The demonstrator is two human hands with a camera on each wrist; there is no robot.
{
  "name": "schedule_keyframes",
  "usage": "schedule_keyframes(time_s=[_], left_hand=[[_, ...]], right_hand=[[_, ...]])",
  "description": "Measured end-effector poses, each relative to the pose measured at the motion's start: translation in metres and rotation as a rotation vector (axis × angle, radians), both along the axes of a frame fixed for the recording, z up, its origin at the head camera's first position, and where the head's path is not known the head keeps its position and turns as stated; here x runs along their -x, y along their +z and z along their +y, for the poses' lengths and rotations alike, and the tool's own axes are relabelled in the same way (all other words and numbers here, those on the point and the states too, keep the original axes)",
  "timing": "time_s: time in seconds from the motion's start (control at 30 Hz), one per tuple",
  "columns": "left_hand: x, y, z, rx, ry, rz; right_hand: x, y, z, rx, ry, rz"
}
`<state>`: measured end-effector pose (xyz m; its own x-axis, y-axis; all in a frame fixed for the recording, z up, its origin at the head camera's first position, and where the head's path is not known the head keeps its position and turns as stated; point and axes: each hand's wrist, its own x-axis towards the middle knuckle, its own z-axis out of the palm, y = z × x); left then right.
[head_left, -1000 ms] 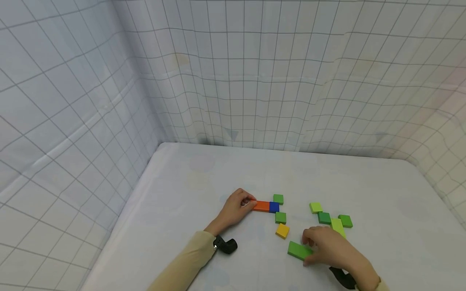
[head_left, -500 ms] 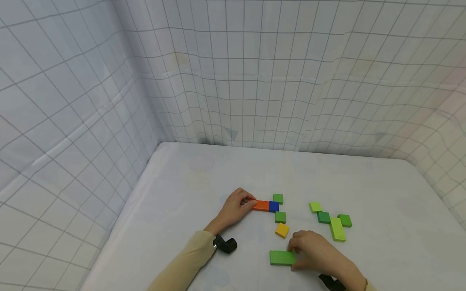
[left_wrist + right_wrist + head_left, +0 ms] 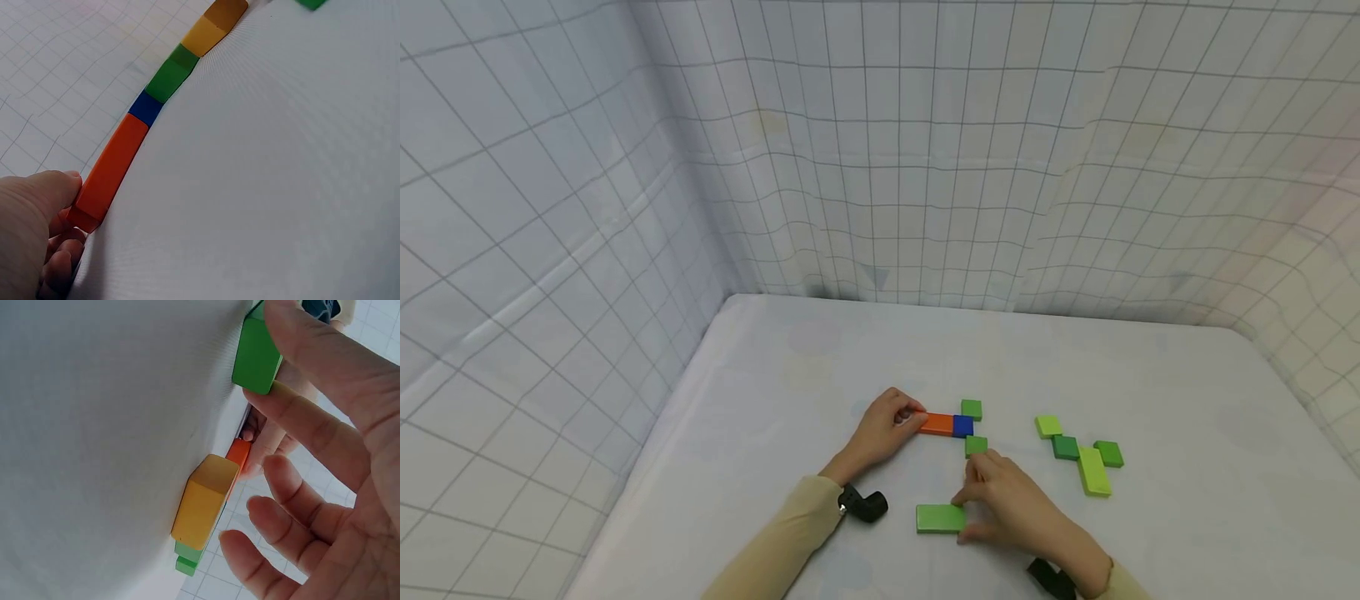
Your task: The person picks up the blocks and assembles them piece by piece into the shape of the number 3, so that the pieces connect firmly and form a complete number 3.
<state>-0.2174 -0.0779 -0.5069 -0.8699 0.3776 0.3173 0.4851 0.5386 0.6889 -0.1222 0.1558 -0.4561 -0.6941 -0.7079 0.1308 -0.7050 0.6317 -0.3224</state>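
My left hand pinches the left end of an orange-red rectangular block, thumb on one side and fingers on the other. A small blue block adjoins its right end. Small green blocks lie just behind and in front of the blue one. My right hand pinches the right end of a longer green block between thumb and index finger; its other fingers are spread. A yellow block stands close to those fingers in the right wrist view; the right hand hides it in the head view.
Farther right lie a lime square block, a dark green block, a lime rectangular block and another green block. A white tabletop carries everything, with gridded white cloth hanging behind and at the sides.
My right hand has moved the long green block leftward across the table and turned it nearly parallel to the orange-red block. The left hand has stayed on its block.
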Motion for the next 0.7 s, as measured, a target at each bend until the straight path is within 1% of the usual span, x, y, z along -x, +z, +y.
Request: schedule_keyframes(time_s=[0.27, 0.5, 0.6, 0.7], left_hand=[[0.0, -0.002, -0.001, -0.004, 0.0, -0.005], [0.0, -0.001, -0.001, 0.001, -0.003, -0.017], [0.0, -0.001, -0.001, 0.006, -0.001, -0.023], [0.0, -0.002, -0.001, 0.007, 0.002, -0.014]], right_hand=[[0.009, -0.001, -0.008, -0.034, -0.07, 0.073], [0.015, -0.001, -0.008, -0.024, -0.082, 0.124], [0.017, -0.002, -0.007, -0.018, -0.091, 0.132], [0.019, -0.003, -0.005, -0.009, -0.101, 0.135]])
